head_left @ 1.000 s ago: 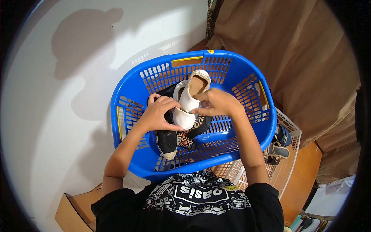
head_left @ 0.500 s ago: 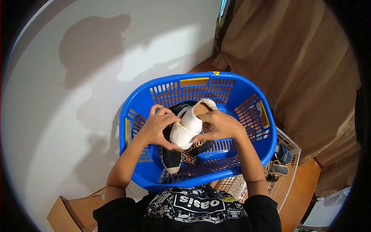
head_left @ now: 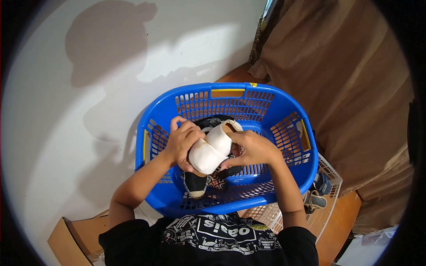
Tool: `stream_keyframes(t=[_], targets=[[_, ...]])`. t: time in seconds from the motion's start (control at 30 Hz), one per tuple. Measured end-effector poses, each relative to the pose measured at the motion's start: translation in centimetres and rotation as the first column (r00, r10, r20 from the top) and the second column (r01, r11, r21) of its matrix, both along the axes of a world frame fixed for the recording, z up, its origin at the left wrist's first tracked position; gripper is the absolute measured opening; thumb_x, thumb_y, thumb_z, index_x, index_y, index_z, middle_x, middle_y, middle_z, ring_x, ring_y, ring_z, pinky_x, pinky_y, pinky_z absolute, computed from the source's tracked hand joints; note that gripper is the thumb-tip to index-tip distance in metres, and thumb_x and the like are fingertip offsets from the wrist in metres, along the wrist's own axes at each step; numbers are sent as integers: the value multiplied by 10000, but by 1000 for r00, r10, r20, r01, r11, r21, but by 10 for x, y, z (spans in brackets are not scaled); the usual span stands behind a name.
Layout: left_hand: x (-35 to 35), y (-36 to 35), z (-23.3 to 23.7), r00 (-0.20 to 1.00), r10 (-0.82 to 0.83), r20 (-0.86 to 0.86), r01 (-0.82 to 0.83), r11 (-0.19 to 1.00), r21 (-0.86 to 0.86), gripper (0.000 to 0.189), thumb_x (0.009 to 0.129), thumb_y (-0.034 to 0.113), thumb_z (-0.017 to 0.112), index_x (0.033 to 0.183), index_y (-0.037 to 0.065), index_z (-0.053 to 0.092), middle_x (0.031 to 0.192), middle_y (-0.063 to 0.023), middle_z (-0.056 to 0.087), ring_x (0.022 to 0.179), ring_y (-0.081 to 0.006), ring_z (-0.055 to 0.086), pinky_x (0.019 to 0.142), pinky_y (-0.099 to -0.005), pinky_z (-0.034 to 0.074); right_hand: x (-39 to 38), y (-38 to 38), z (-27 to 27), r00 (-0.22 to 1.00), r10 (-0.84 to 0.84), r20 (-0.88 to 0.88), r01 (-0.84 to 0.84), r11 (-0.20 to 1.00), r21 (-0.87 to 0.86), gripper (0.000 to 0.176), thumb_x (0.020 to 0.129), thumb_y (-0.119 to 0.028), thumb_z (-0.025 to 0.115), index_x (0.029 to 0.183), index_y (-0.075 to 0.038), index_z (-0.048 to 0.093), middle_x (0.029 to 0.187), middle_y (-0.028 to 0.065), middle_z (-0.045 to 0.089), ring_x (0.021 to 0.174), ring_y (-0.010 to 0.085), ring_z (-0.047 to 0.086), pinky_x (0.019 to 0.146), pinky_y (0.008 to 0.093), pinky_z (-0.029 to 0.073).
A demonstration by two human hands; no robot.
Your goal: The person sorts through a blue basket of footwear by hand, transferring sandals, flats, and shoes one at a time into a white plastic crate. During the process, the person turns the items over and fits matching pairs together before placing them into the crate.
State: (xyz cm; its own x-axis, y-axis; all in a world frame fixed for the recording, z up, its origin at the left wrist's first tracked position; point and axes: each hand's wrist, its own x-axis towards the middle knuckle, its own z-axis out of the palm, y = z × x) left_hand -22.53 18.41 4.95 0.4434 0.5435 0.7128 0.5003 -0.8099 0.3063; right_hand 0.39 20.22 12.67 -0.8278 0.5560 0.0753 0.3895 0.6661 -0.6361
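A white slip-on shoe [head_left: 211, 148] is lifted a little above the inside of a blue plastic laundry basket [head_left: 284, 124]. My left hand [head_left: 183, 141] grips its left side and my right hand [head_left: 253, 148] grips its right side, so both hands hold it. Under the shoe lie a black espadrille [head_left: 194, 184] with a rope-trimmed toe and a patterned shoe [head_left: 218, 178], both partly hidden by my hands.
A white wire basket [head_left: 326, 201] with sandals [head_left: 318, 195] stands to the right below the blue basket. Brown curtains [head_left: 346, 75] hang at the right, a white wall at the left. A cardboard box [head_left: 73, 241] sits at the lower left.
The white shoe has been raised and tipped toward me, toe nearer the camera. Both hands closed tighter around it. The view shifted, so the basket sits lower in the picture.
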Motion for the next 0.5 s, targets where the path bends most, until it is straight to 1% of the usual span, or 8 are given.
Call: stream_keyframes(t=[0.03, 0.17, 0.23, 0.37, 0.43, 0.47, 0.5], targets=[[1, 1, -1, 999, 4, 37, -4, 1000, 12, 887, 572, 849, 179, 785, 63, 532, 696, -78, 539, 736, -223, 512, 806, -410, 215, -2, -1, 0, 1000, 9, 17, -9, 1000, -2, 458, 598, -358, 740, 777, 24, 561, 594, 117, 568, 546, 224, 572, 499, 305, 434], [2, 2, -4, 998, -2, 63, 1, 1000, 8, 906, 565, 860, 156, 788, 65, 529, 701, -75, 538, 736, -214, 510, 813, -413, 206, -3, 2, -8, 999, 32, 25, -33, 999, 9, 476, 599, -340, 740, 832, 27, 549, 599, 122, 570, 541, 237, 568, 506, 315, 436], [4, 3, -5, 996, 35, 88, -36, 999, 15, 909, 570, 860, 133, 783, 69, 527, 697, -73, 536, 732, -211, 509, 814, -414, 204, -2, 3, -5, 999, -2, -42, 1, 1000, -14, 481, 606, -323, 738, 864, 30, 537, 592, 122, 563, 550, 251, 564, 522, 325, 436], [3, 6, -7, 993, 27, 111, -28, 1000, 5, 905, 572, 859, 132, 788, 73, 527, 694, -71, 533, 722, -210, 508, 816, -416, 202, -1, 4, -6, 998, 2, -59, -3, 1000, -13, 495, 612, -309, 736, 907, 30, 527, 594, 121, 556, 560, 254, 558, 521, 328, 432], [2, 7, -8, 993, 7, 116, -12, 999, 40, 891, 568, 857, 179, 792, 71, 532, 692, -66, 531, 713, -209, 509, 813, -409, 209, -3, 4, -10, 998, 18, -57, -17, 1000, 21, 490, 620, -310, 728, 917, 27, 532, 598, 117, 548, 561, 248, 550, 516, 333, 427], [1, 8, -8, 993, 7, 116, -11, 999, 32, 891, 568, 857, 179, 792, 71, 532, 692, -66, 531, 713, -209, 509, 813, -409, 209, -3, 4, -11, 998, 17, -57, -16, 1000, 13, 490, 620, -310, 728, 917, 27, 532, 598, 117, 548, 561, 248, 550, 516, 333, 427], [0, 8, -5, 996, -16, 89, 14, 999, 29, 873, 565, 851, 215, 783, 71, 540, 690, -62, 530, 707, -209, 509, 808, -404, 217, -4, 4, -10, 999, 19, -36, -19, 1000, 8, 491, 622, -312, 725, 925, 22, 532, 609, 120, 550, 567, 253, 552, 519, 341, 427]])
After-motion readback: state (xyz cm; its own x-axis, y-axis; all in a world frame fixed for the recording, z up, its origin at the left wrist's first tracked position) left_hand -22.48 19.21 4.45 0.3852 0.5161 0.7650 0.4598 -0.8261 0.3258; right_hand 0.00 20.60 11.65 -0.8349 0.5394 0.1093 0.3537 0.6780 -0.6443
